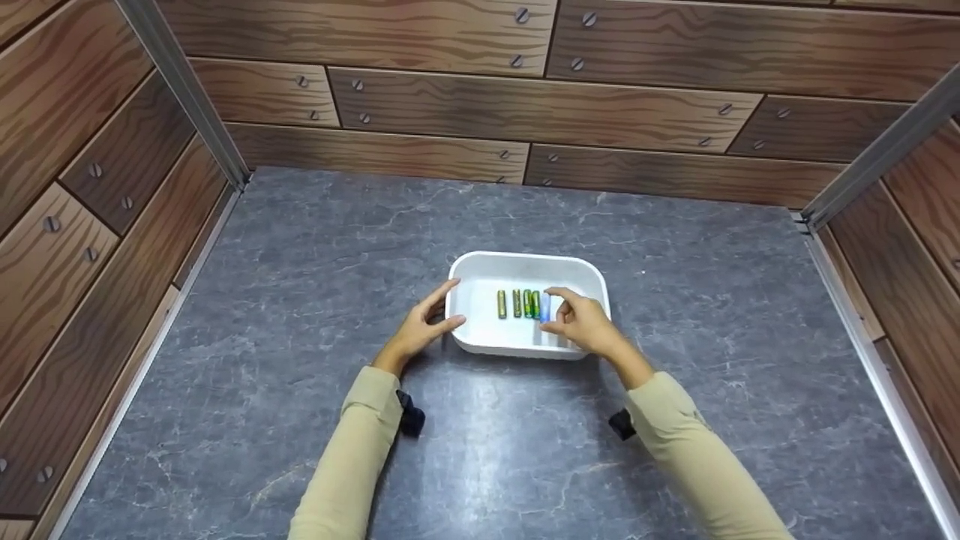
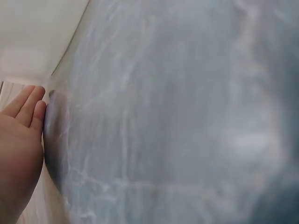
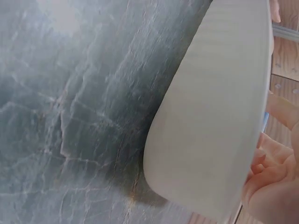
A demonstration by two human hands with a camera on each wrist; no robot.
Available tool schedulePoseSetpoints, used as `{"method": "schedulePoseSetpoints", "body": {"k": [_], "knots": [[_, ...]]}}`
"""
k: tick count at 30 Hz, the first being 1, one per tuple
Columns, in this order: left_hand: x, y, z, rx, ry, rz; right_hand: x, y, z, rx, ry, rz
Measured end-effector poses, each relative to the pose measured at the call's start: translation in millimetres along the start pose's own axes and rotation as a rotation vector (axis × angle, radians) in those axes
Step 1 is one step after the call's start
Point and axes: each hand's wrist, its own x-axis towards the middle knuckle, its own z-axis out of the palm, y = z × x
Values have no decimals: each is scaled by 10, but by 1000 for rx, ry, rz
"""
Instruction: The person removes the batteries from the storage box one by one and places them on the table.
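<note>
A white rectangular tub (image 1: 480, 339) sits on the grey marbled surface. In it, several green and gold batteries (image 1: 502, 304) lie side by side, some close together and others spaced apart. My right hand (image 1: 586, 324) reaches over the tub's right side and pinches a blue battery (image 1: 545, 308) by its two ends, thumb at the near end and index finger at the far end. This battery is at the right end of the row. At the tub's left rim rests my left hand (image 1: 421, 330), thumb and index finger spread over the edge. Its other fingers (image 2: 29, 105) look straight in the left wrist view.
Wood-patterned panels (image 1: 442, 101) enclose the back and both sides of the grey surface (image 1: 315, 247). Metal posts (image 1: 191, 94) stand at the rear corners. Dark wrist cameras (image 1: 411, 416) hang beneath both sleeves, near the surface.
</note>
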Motion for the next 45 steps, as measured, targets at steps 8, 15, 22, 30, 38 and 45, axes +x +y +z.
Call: {"method": "schedulePoseSetpoints", "body": {"k": [8,15,22,30,38,45], "knots": [[22,22,-26,-50,-7,2,-145,-117,37,67,19,-64],[0,140,-9,-65,-23,-2,-257,-197,59,50,44,-86],[-66,295,1,-60,-35,-21,-393,-236,108,85,10,-134],[23,24,11,-72,-8,-13,-503,-292,202,81,-34,-143],[21,2,14,-59,-14,-14,-610,-340,353,97,-55,-165],[22,-9,2,-93,-35,-22,-673,-342,507,110,-91,-162]]}}
